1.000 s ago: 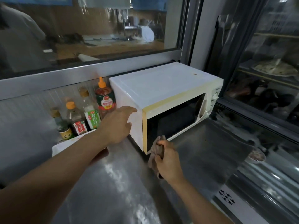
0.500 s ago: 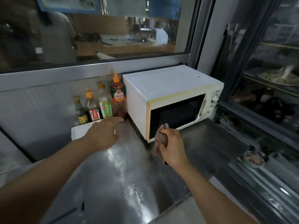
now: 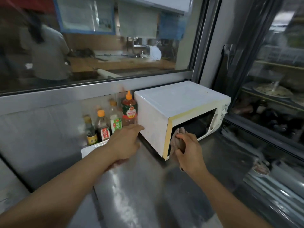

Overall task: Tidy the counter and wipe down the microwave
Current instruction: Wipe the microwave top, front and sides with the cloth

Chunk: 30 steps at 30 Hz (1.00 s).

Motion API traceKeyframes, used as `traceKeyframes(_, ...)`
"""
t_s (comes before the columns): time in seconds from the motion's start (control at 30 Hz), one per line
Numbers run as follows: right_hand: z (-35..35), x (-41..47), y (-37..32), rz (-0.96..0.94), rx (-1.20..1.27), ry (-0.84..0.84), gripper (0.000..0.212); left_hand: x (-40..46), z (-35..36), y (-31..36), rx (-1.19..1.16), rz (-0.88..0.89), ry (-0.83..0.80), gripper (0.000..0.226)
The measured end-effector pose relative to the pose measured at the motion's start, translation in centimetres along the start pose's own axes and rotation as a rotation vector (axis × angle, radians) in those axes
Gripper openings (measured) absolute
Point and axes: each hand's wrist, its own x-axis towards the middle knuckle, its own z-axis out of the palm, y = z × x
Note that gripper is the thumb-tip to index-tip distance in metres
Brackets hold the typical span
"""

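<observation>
A white microwave [image 3: 174,102] with a yellowed front frame and dark door stands on the steel counter [image 3: 139,186] against the back wall. My right hand [image 3: 189,150] grips a crumpled brownish-grey cloth [image 3: 178,139] and holds it against the lower left corner of the door. My left hand [image 3: 126,140] reaches forward beside the microwave's left wall, fingertips at or near its lower edge; whether they touch is blurred. Its fingers look loosely bent and hold nothing.
Several sauce bottles [image 3: 115,119] stand in a white tray [image 3: 92,148] left of the microwave, close to my left hand. A glass-door cooler [image 3: 271,96] fills the right side. A small dish [image 3: 260,168] sits lower right. Behind the window [image 3: 98,46] a person stands.
My left hand came off the microwave's upper front corner, dropped toward the counter, and now reaches beside the left wall. The view pulled back. My right hand keeps the cloth at the door's corner.
</observation>
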Motion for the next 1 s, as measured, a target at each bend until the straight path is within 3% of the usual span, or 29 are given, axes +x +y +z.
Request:
traceKeyframes(0.43, 6.0, 1.8, -5.9, 0.104, -0.268, 0.32, 0.039, 4.7, -0.7, -12.0, -0.034, 0.23, -0.095, 0.057)
traceKeyframes(0.6, 5.5, 6.2, -5.8, -0.033, -0.417, 0.372, 0.034, 7.6, -0.1, -12.0, -0.032, 0.324, -0.049, 0.059)
traceKeyframes(0.77, 6.9, 9.9, -2.5, -0.255, -0.764, 0.243, 0.032, 10.6, 1.7, -11.2, 0.004, 0.387, -0.002, 0.062)
traceKeyframes(1.0, 9.9, 10.3, 4.4, -0.494, -1.124, 0.326, 0.052, 15.8, 3.3, -11.1, 0.073, 0.408, 0.053, 0.069)
